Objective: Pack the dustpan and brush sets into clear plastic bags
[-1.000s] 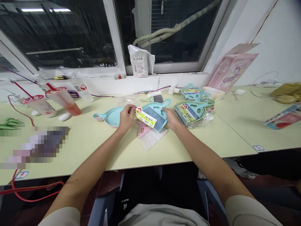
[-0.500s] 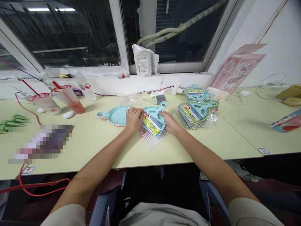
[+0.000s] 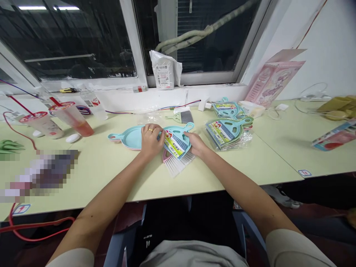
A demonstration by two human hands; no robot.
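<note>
My left hand, a ring on one finger, is closed at the left edge of a light-blue mini dustpan and brush set with a printed card. On the other side my right hand pinches the set's right edge, below its looped handle. White bristles of a pink brush fan out underneath, on the table. Left of my left hand lies a light-blue dustpan on top of a pink one, partly hidden by that hand. Behind the set rests a green brush with grey bristles.
Packaged dustpan sets lie in clear wrap to the right, with another set behind. Two drink cups and a clear bottle stand at the left. A pink box stands against the wall. A red cable hangs at the front left.
The whole view has shifted slightly, so the scene sits a little farther left. Both hands keep their hold on the set, with barely any change in its position.
</note>
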